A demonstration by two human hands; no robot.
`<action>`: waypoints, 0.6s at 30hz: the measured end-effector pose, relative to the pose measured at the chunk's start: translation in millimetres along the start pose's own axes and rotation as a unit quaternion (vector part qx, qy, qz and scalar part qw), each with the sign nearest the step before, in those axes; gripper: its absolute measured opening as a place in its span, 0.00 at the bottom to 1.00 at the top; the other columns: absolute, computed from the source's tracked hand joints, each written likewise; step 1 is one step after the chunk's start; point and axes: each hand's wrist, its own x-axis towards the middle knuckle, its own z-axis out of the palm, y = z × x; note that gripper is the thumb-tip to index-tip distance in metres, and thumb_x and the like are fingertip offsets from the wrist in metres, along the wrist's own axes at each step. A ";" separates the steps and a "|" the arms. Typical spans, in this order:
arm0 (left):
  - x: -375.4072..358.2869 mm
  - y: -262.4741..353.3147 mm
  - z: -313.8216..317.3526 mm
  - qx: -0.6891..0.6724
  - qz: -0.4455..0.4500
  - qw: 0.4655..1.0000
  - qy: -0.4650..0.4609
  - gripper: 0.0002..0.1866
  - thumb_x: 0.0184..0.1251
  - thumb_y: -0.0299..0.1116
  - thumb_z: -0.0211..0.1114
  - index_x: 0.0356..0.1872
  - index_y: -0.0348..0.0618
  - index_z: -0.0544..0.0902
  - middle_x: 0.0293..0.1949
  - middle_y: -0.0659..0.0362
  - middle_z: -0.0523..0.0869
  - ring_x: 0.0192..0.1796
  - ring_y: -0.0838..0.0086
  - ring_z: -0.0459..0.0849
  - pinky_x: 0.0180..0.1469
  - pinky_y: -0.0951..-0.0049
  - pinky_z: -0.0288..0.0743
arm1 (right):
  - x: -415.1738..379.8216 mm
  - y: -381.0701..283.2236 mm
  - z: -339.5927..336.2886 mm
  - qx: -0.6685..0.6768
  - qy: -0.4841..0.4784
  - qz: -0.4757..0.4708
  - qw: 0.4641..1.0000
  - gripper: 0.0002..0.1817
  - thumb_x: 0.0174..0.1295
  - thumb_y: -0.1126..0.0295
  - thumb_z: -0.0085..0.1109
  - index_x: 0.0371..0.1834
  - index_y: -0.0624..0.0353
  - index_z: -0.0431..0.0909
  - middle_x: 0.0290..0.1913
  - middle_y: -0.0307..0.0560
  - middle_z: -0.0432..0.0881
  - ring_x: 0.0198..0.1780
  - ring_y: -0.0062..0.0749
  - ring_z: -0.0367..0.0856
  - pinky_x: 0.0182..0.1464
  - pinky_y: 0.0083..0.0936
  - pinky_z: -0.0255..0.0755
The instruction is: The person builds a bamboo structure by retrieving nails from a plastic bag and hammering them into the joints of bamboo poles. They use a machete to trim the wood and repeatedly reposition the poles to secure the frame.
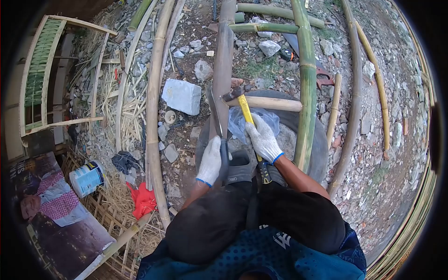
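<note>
We take the brown bamboo pole [224,56] as our landmark; it runs away from the seated person, between their forearms at its near end. The left hand [210,161], in a white glove with a blue cuff, is just left of the line of this pole. Its forearm rises from the lower left, and we find the fingers closed round the dark handle of a knife [215,109]. The blade points away from the body and overlaps the pole's near part in our view; we cannot tell whether they touch.

The right hand [264,139], gloved likewise, is to the right of the pole. Its forearm slants in from the lower right, and we note the fingers wrapped round the yellow shaft of a hammer [245,108]. The hammer's head is tilted towards the pole, just beside it, while the black grip end points back to the person's knees.

We record a short crosspiece [275,103] extending right from the pole to a green bamboo pole [307,84], with a clear plastic bag [268,125] seen below it. A pale block [182,96] sits left of the brown pole, and a handsaw [323,77] lies well to its right.
</note>
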 end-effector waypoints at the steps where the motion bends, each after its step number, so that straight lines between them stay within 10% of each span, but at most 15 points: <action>1: 3.5 -0.3 3.9 -0.099 -0.023 0.995 -0.005 0.19 0.86 0.44 0.60 0.59 0.37 0.73 0.37 0.54 0.85 0.30 0.72 0.86 0.32 0.71 0.83 | -0.6 0.1 0.2 0.001 -0.002 0.003 1.000 0.11 0.83 0.64 0.50 0.56 0.58 0.74 0.31 0.35 0.76 0.26 0.18 0.75 0.28 0.22 0.73; 13: 1.1 21.5 39.7 0.391 0.103 0.908 0.110 0.24 0.76 0.42 0.69 0.55 0.32 0.72 0.38 0.42 0.88 0.38 0.57 0.91 0.45 0.56 0.82 | 2.9 8.0 4.8 0.024 -0.004 -0.024 0.999 0.29 0.83 0.64 0.48 0.84 0.55 0.61 0.33 0.39 0.77 0.24 0.21 0.76 0.27 0.24 0.74; 18: 8.8 16.9 48.2 0.360 0.061 0.926 0.093 0.26 0.77 0.43 0.65 0.57 0.30 0.66 0.34 0.39 0.88 0.37 0.50 0.90 0.41 0.51 0.81 | 2.7 6.6 10.8 0.157 0.080 -0.022 0.984 0.34 0.83 0.67 0.45 0.90 0.51 0.51 0.31 0.35 0.72 0.24 0.16 0.71 0.24 0.17 0.69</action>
